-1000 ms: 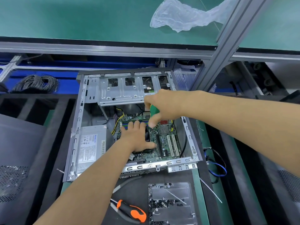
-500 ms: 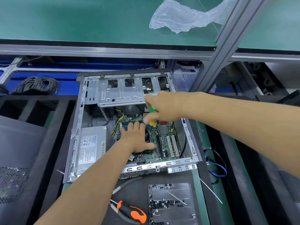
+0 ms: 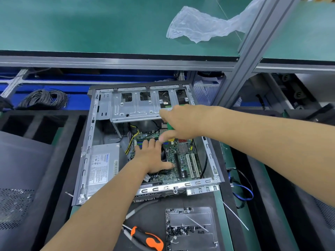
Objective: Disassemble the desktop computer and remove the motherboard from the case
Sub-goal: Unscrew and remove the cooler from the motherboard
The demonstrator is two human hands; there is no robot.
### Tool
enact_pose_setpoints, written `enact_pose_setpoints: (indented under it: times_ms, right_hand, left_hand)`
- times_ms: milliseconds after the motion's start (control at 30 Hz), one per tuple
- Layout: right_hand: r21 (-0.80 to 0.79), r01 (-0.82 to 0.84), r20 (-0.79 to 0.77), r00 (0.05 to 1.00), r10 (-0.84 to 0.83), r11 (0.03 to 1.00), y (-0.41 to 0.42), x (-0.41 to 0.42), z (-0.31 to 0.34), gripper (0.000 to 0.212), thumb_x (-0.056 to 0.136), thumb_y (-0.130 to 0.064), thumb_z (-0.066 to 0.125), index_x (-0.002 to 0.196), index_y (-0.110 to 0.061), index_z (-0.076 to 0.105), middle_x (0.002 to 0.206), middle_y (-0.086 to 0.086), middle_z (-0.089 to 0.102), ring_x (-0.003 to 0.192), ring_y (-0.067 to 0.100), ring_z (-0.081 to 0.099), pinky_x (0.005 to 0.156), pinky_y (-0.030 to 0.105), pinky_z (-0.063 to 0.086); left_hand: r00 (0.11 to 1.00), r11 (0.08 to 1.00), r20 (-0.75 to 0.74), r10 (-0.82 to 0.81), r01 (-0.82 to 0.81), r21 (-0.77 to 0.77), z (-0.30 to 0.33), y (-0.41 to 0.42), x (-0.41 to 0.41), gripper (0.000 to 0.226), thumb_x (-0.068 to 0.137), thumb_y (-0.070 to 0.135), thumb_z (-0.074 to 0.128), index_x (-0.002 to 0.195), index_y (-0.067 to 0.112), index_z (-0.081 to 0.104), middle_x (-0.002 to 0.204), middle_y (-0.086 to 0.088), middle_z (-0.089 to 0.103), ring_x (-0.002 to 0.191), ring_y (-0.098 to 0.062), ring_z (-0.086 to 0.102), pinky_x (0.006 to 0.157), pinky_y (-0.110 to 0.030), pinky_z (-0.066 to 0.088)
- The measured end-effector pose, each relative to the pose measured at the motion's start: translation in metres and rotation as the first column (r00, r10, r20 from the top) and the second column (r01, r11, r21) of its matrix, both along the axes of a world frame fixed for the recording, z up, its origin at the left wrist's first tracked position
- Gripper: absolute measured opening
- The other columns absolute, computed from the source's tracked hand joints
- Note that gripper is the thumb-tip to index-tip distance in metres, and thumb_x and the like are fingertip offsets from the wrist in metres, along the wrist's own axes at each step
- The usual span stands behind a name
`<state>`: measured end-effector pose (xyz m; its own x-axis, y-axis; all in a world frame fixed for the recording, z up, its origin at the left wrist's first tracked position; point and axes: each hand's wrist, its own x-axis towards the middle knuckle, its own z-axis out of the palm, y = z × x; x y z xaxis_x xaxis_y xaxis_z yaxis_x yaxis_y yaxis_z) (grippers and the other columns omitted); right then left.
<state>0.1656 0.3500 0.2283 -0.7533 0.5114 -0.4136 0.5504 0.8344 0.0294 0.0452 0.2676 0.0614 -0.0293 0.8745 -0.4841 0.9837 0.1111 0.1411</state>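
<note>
The right hand (image 3: 181, 122) reaches into the open computer case (image 3: 87, 142), its grip clamped round a green-and-yellow screwdriver (image 3: 170, 128); only a strip of the handle shows between the curled fingers and the thumb, and the tip cannot be seen. Just below that grip, the left hand (image 3: 152, 156) lies flat with fingers spread and relaxed, pressing on the dark cooler fan (image 3: 164, 153) that sits on the motherboard (image 3: 183, 160). The motherboard is inside the case, lying on its floor, directly under both hands, its white expansion slots (image 3: 192, 166) showing to the right of the left-hand grip. Left of the left hand, in the same case, sits the grey power supply (image 3: 102, 165), with yellow and black wires (image 3: 131, 142) running between it and the board. Beyond the right-hand grip, farther from the person, the metal drive bay bracket (image 3: 137, 107) spans the case.

Nearer to the person than both grips, on the dark desk (image 3: 157, 211) mat, lie an orange-and-black tool (image 3: 148, 239) and a metal tray of small dark screws (image 3: 190, 230). Right of the case, a blue cable (image 3: 244, 193) loops on the mat. Far beyond the hands, a crumpled clear plastic bag (image 3: 203, 26) rests on the upper green shelf (image 3: 90, 24).
</note>
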Motion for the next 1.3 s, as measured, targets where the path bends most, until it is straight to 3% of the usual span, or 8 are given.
enact_pose_setpoints:
  times_ms: [100,367,533,667,767,900,1033,1300]
  right_hand:
    - [0.075,0.004,-0.016,1.0,-0.003,0.997,-0.001,-0.002,-0.002,0.039,0.099,-0.05,0.047,0.114,-0.013,0.044,0.083,0.003,0.041,0.066,0.025,0.043,0.055,0.034,0.035]
    - [-0.166,-0.031,-0.13,0.991,0.009,0.986,0.002,-0.002,0.005,0.031,0.086,-0.038,0.071,0.098,-0.028,0.043,0.106,0.004,0.054,0.097,0.028,0.056,0.078,0.044,0.051]
    - [0.018,0.088,-0.069,0.994,-0.086,0.996,-0.005,-0.003,0.004,0.06,0.084,-0.075,0.047,0.098,-0.017,0.04,0.074,-0.002,0.028,0.067,0.023,0.041,0.047,0.031,0.024]
    - [0.036,-0.053,-0.006,0.999,0.053,0.998,-0.008,-0.01,0.008,0.036,0.099,-0.047,0.049,0.113,-0.014,0.048,0.081,0.003,0.04,0.075,0.027,0.047,0.051,0.034,0.035]
    - [-0.045,-0.17,0.092,0.98,0.174,0.984,-0.007,-0.012,0.009,0.021,0.098,-0.026,0.055,0.116,-0.02,0.046,0.107,0.005,0.049,0.094,0.028,0.056,0.073,0.043,0.05]
    - [-0.021,0.019,0.063,0.998,-0.018,1.0,-0.01,-0.013,0.01,0.057,0.089,-0.064,0.052,0.121,-0.017,0.043,0.082,-0.001,0.037,0.082,0.026,0.049,0.056,0.037,0.039]
    - [0.215,-0.109,0.151,0.986,0.078,0.971,-0.011,-0.012,0.01,0.05,0.102,-0.051,0.035,0.121,-0.008,0.052,0.098,0.011,0.053,0.078,0.026,0.042,0.056,0.035,0.036]
    - [-0.134,-0.098,-0.148,0.986,0.078,0.986,-0.002,-0.005,0.002,0.032,0.089,-0.04,0.067,0.108,-0.021,0.051,0.109,0.0,0.05,0.1,0.021,0.05,0.067,0.031,0.034]
  left_hand:
    - [1.0,1.0,0.015,0.01,-0.01,0.013,0.001,-0.001,0.0,0.106,0.071,0.085,0.046,0.147,0.017,0.019,0.149,-0.007,0.023,0.137,-0.032,0.021,0.109,-0.061,0.021]
    - [0.997,0.999,0.079,-0.001,-0.003,0.041,0.014,-0.005,-0.003,0.112,0.066,0.086,0.055,0.147,0.016,0.022,0.148,-0.005,0.032,0.136,-0.029,0.027,0.11,-0.055,0.025]
    - [0.99,0.992,0.08,-0.114,0.109,0.059,0.022,-0.008,-0.011,0.128,0.056,0.076,0.074,0.152,0.017,0.013,0.149,-0.005,0.031,0.136,-0.029,0.029,0.11,-0.047,0.029]
    - [0.988,0.984,0.032,-0.154,0.15,0.098,0.019,-0.01,-0.018,0.112,0.07,0.057,0.076,0.154,0.014,0.016,0.148,-0.006,0.036,0.134,-0.028,0.036,0.108,-0.042,0.034]
    - [0.986,0.98,0.013,-0.164,0.162,0.113,0.017,-0.011,-0.016,0.108,0.072,0.052,0.074,0.154,0.013,0.015,0.15,-0.007,0.035,0.134,-0.028,0.037,0.105,-0.041,0.035]
    - [0.989,0.98,0.022,-0.149,0.145,0.135,0.015,-0.012,-0.016,0.104,0.071,0.051,0.075,0.152,0.015,0.02,0.144,-0.006,0.04,0.127,-0.028,0.042,0.099,-0.038,0.038]
    - [0.987,0.978,-0.002,-0.159,0.157,0.135,0.015,-0.012,-0.016,0.107,0.073,0.053,0.073,0.154,0.013,0.017,0.15,-0.005,0.034,0.135,-0.026,0.034,0.107,-0.039,0.034]
    - [0.986,0.977,-0.015,-0.164,0.164,0.137,0.016,-0.012,-0.014,0.106,0.073,0.052,0.073,0.154,0.013,0.015,0.151,-0.005,0.033,0.134,-0.028,0.035,0.106,-0.041,0.034]
